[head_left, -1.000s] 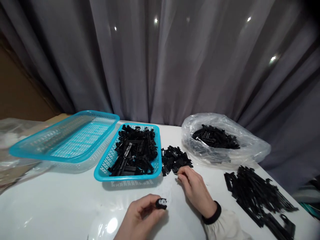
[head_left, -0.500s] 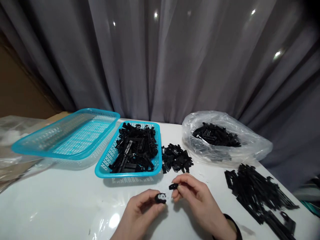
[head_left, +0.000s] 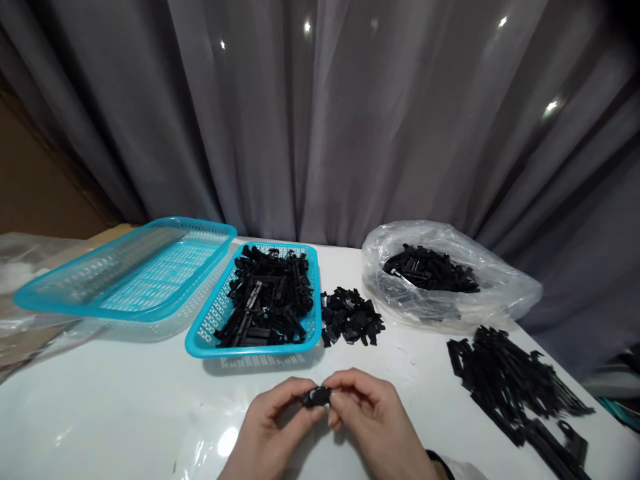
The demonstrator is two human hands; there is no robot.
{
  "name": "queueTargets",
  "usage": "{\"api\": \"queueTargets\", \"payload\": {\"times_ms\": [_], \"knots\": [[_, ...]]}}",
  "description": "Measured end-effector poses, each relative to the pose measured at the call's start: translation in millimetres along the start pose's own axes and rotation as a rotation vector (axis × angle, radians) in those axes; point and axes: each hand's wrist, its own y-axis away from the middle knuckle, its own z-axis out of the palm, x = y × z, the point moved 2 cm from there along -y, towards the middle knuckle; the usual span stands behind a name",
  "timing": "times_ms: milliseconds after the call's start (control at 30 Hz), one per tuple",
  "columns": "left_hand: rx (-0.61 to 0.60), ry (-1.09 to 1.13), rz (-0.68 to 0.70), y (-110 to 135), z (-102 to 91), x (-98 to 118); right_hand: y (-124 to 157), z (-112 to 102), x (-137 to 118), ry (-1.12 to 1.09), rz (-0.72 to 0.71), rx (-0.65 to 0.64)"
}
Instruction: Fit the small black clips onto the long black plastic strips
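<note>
Between my fingertips, low in the middle of the head view, is a small black plastic part (head_left: 317, 397) with a bit of white or grey at its edge. My left hand (head_left: 280, 420) pinches it from the left side. From the right, my right hand (head_left: 367, 413) presses a second small black piece against it with thumb and fingers; the two pieces touch and I cannot tell them apart. Just beyond my hands lies a loose pile of small black pieces (head_left: 353, 317).
A blue basket (head_left: 253, 350) full of black plastic parts stands behind my hands. Further left is another blue basket (head_left: 90, 312). A clear plastic bag (head_left: 510, 290) of black parts sits at the back right, and long black strips (head_left: 515, 387) lie heaped on the white table (head_left: 125, 407).
My right hand has moved down and left, bringing its small black piece against the part in my left hand. The white face of that part is now mostly covered.
</note>
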Motion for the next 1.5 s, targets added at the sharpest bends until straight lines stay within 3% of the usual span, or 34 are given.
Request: {"api": "queueTargets", "payload": {"times_ms": [167, 300, 467, 600, 733, 900, 1033, 1133, 1200, 1267, 1367, 1500], "knots": [[-0.028, 0.018, 0.025, -1, 1.2, 0, 1, -2, 2, 0.182, -0.178, -0.001], [-0.014, -0.009, 0.043, 0, -0.2, -2, -1, -5, 6, 0.263, -0.228, -0.053], [-0.027, -0.128, 0.088, 1, -2.1, 3, -3, -8, 6, 0.092, -0.069, -0.016], [-0.097, -0.204, 0.144, 1, -0.9, 9, -3, -10, 1, -0.116, 0.142, -0.097], [-0.175, -0.19, 0.224, 0, 2.8, 12, -2, -12, 1, -0.263, 0.26, -0.156], [-0.208, -0.259, 0.294, 1, 2.9, 17, -2, -14, 5, -0.22, 0.274, -0.172], [-0.195, -0.352, 0.426, 0, -2.6, 16, -1, -13, 8, -0.093, 0.23, -0.158], [-0.08, -0.442, 0.51, 1, -7.0, 10, 1, -12, 8, -0.032, 0.159, -0.105], [0.024, -0.471, 0.467, 2, -8.3, 6, 1, -11, 6, -0.012, 0.111, -0.041], [0.073, -0.422, 0.331, 2, -7.4, 4, 1, -11, 3, 0.023, 0.093, 0.021], [0.018, -0.297, 0.098, 1, -2.5, 5, 2, -9, -3, 0.045, 0.133, 0.053], [-0.088, -0.301, 0.055, 1, 0.8, 8, 4, -6, -7, 0.18, 0.032, 0.068]]}}
